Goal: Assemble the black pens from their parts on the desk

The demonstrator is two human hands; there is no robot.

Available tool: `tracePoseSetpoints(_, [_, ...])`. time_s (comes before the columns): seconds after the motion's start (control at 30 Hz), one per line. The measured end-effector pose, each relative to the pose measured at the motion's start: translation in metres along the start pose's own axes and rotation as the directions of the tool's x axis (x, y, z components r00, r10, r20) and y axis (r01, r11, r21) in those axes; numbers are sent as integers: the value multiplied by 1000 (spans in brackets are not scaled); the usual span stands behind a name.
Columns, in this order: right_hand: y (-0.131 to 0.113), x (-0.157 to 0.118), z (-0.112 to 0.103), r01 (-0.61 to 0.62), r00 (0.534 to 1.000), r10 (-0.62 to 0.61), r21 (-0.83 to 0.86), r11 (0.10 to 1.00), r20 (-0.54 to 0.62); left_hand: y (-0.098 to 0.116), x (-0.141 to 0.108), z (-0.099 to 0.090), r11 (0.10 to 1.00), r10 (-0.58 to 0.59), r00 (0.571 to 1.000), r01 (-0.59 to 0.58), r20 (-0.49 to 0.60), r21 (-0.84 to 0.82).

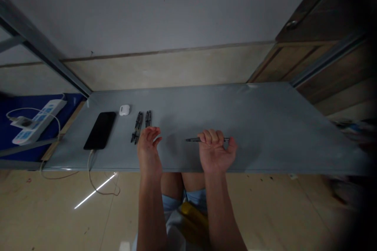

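Right hand (pixel 216 153): fingers curled round the middle of a pen (pixel 193 140), tip pointing toward the left fingers, over the bench (pixel 271 125). The slim barrel appears light, stiff and somewhat slippery; mid-barrel is the likely best hold. Left hand (pixel 150 151): fingers half bent, thumb apart, empty. Just beyond the left fingers, more pens (pixel 138 120); farther left, a phone (pixel 100 130). No brand or writing is legible on pens or phone.

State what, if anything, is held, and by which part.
The right grip is closed around the middle of a pen; the left grip is open, holding nothing visible.
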State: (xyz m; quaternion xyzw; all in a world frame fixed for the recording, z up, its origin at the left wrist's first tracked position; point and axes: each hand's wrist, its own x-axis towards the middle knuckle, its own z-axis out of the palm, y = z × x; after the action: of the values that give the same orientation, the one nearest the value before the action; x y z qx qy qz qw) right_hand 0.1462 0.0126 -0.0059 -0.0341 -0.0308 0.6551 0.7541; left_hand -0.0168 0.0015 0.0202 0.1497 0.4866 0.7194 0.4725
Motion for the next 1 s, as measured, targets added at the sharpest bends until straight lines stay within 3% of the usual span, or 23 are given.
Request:
tracePoseSetpoints(0.37, [7,1,2,-11,1000,11,-14,1000,-3,-26,10,-3,994,9,999,-15,54,110])
tracePoseSetpoints(0.57, [10,0,5,-26,999,25,-37,999,-40,-41,11,-5,967,109,984,-139,144,214])
tracePoseSetpoints(0.73, [9,0,4,-3,999,1,-53,999,-33,-43,10,-6,935,146,964,-208,222,287])
tracePoseSetpoints(1.0, [15,-4,9,-19,999,17,-62,998,-34,-41,7,-7,923,134,957,-216,259,319])
